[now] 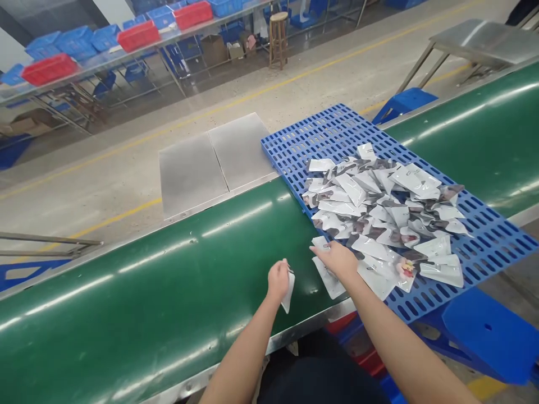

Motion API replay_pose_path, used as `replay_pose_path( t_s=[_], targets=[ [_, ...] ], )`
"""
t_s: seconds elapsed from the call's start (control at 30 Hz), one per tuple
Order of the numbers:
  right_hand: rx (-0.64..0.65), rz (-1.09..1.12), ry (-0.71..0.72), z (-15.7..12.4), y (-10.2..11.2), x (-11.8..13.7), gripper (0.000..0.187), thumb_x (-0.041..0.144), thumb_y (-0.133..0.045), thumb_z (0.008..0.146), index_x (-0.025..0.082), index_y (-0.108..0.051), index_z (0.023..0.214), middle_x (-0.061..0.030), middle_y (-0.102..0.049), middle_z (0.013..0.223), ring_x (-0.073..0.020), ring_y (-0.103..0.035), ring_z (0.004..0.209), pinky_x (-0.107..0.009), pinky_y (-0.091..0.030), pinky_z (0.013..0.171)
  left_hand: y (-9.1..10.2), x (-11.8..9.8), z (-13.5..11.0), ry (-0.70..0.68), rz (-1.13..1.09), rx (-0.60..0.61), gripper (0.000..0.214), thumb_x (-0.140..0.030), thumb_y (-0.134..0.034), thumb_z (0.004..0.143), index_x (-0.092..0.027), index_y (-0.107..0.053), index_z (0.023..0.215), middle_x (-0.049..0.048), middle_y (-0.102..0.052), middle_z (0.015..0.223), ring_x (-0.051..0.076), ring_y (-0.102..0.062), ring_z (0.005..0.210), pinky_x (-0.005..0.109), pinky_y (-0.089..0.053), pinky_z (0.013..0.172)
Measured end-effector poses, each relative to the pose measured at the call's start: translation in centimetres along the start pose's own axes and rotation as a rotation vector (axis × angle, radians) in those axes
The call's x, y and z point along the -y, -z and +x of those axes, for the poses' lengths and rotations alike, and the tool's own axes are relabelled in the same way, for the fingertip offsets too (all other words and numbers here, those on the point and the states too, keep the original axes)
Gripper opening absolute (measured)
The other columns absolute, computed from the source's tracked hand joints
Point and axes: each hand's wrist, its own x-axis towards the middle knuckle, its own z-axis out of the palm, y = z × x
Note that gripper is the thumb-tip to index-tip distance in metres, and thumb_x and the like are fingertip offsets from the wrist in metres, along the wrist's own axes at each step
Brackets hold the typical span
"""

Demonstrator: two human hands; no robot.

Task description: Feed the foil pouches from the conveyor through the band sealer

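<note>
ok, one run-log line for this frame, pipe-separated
left hand: holds white pouch above green belt | right hand: at edge of pouch pile, grip unclear | slotted blue tray: under pile, across belt

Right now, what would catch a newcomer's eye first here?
The heap of pale pouches stands out on the right, spread over a blue slotted panel laid across the green belt. The right hand is at the heap's near edge; the left hand holds a pouch over the belt.
</note>
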Motion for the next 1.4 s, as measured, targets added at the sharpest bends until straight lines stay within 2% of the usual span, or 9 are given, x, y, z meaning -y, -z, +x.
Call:
replay_pose_path(
  t_s=[0.2, 0.33, 0.47, 0.57, 0.7, 0.97, 1.2, 1.33, 1.4],
  targets=[
    [-0.104, -0.006, 0.181, -0.1, -0.1, 2.0, 0.027, 0.048, -0.065, 0.096, 0.025, -0.078, 0.095, -0.011, -0.081, 0.096, -0.0299, -0.076, 0.099, -0.038, -0.054, 0.089, -6.4, -1.6, -2.3, 0.058, 0.241, 0.149, 0.025, -0.046, -0.079, 0.088, -0.023, -0.085, 0.083, 0.0131, -0.085, 0.098, 0.033, -0.077, 0.1, 0.036, -0.052, 0.088],
    [-0.432, 0.341, 0.545, -3.8, 4.3, -1.2, 0.032, 0.053, -0.072, 0.083, 0.026, -0.061, 0.07, -0.0123, -0.079, 0.114, -0.0312, -0.073, 0.11, -0.04, -0.054, 0.098, -11.1, -4.5, -0.9, 0.101, 0.253, 0.161, 0.022, -0.038, -0.075, 0.09, -0.02, -0.089, 0.092, 0.0178, -0.086, 0.103, 0.037, -0.079, 0.101, 0.039, -0.054, 0.085],
    [-0.404, 0.433, 0.43, -7.1, 8.9, -4.7, 0.035, 0.047, -0.075, 0.077, 0.027, -0.048, 0.068, -0.0077, -0.077, 0.093, -0.0252, -0.071, 0.082, -0.034, -0.054, 0.075, -11.3, -5.7, -1.3, 0.038, 0.227, 0.132, 0.026, -0.029, -0.067, 0.095, -0.023, -0.09, 0.105, 0.0139, -0.087, 0.109, 0.033, -0.079, 0.104, 0.036, -0.054, 0.087],
    [-0.311, 0.525, 0.303, -8.1, 9.2, -6.6, 0.029, 0.043, -0.077, 0.071, 0.026, -0.059, 0.086, -0.0006, -0.068, 0.073, -0.0199, -0.062, 0.064, -0.03, -0.048, 0.061, -7.9, -4.7, -3.4, -0.108, 0.204, 0.111, 0.024, -0.033, -0.067, 0.097, -0.03, -0.09, 0.102, 0.0063, -0.087, 0.108, 0.027, -0.079, 0.105, 0.031, -0.054, 0.091],
    [-0.113, 0.653, 0.268, -8.8, 4.9, -5.8, 0.045, 0.048, -0.073, 0.07, 0.021, -0.07, 0.105, -0.0062, -0.075, 0.091, -0.0197, -0.062, 0.067, -0.03, -0.047, 0.06, -0.3, -2.0, -7.7, -0.389, 0.235, 0.039, 0.025, -0.029, -0.067, 0.097, -0.029, -0.09, 0.088, 0.0054, -0.086, 0.088, 0.022, -0.079, 0.086, 0.029, -0.054, 0.087],
    [0.386, 0.343, 0.675, -16.9, -6.7, 7.8, 0.048, 0.064, -0.08, 0.07, 0.02, -0.082, 0.088, -0.0004, -0.06, 0.063, -0.0182, -0.052, 0.055, -0.032, -0.042, 0.054, 16.1, 1.6, -23.1, -0.173, 0.045, -0.528, 0.025, -0.033, -0.067, 0.096, -0.024, -0.088, 0.084, 0.001, -0.08, 0.077, 0.019, -0.07, 0.071, 0.027, -0.051, 0.071],
    [1.057, 0.274, 1.304, -32.6, -14.0, 17.7, 0.02, 0.038, -0.078, 0.073, 0.025, -0.084, 0.087, -0.0048, -0.075, 0.087, -0.025, -0.076, 0.085, -0.032, -0.06, 0.073, 23.4, 5.5, -41.0, 0.054, -0.186, -1.173, 0.04, -0.052, -0.072, 0.092, -0.016, -0.081, 0.075, 0.0026, -0.064, 0.064, 0.017, -0.054, 0.063, 0.028, -0.044, 0.062],
    [1.457, 0.431, 1.216, -44.5, -18.3, 17.7, 0.025, 0.038, -0.076, 0.083, 0.024, -0.085, 0.102, -0.0144, -0.068, 0.151, -0.0345, -0.073, 0.13, -0.044, -0.064, 0.101, 25.2, 8.6, -49.8, 0.135, -0.377, -1.412, 0.045, -0.058, -0.075, 0.087, -0.016, -0.079, 0.07, 0.003, -0.061, 0.061, 0.017, -0.049, 0.06, 0.028, -0.039, 0.059],
    [1.52, 0.416, 1.218, -49.5, -20.5, 16.9, 0.027, 0.038, -0.073, 0.087, 0.024, -0.086, 0.106, -0.016, -0.068, 0.153, -0.0367, -0.071, 0.133, -0.05, -0.062, 0.106, 25.5, 10.4, -54.0, 0.16, -0.417, -1.508, 0.044, -0.058, -0.076, 0.084, -0.016, -0.08, 0.07, 0.0038, -0.063, 0.062, 0.018, -0.05, 0.062, 0.029, -0.04, 0.061]
  ],
)
